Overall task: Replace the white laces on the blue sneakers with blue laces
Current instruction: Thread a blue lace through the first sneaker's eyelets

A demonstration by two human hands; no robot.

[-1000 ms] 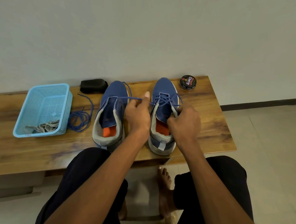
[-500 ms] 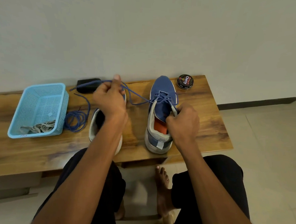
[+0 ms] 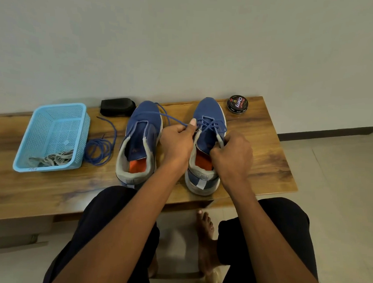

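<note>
Our left hand (image 3: 177,143) pinches the blue lace (image 3: 171,117) beside the right sneaker (image 3: 205,129) on the table (image 3: 267,150), while our right hand (image 3: 234,157) grips its collar. Behind it, a black tin (image 3: 237,104) reads "Cherry"

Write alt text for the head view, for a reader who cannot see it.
A person's left hand and right hand thread a blue lace into the right sneaker on a wooden bench. The left sneaker is unlaced; a coiled blue lace and basket of white laces sit left.
</note>
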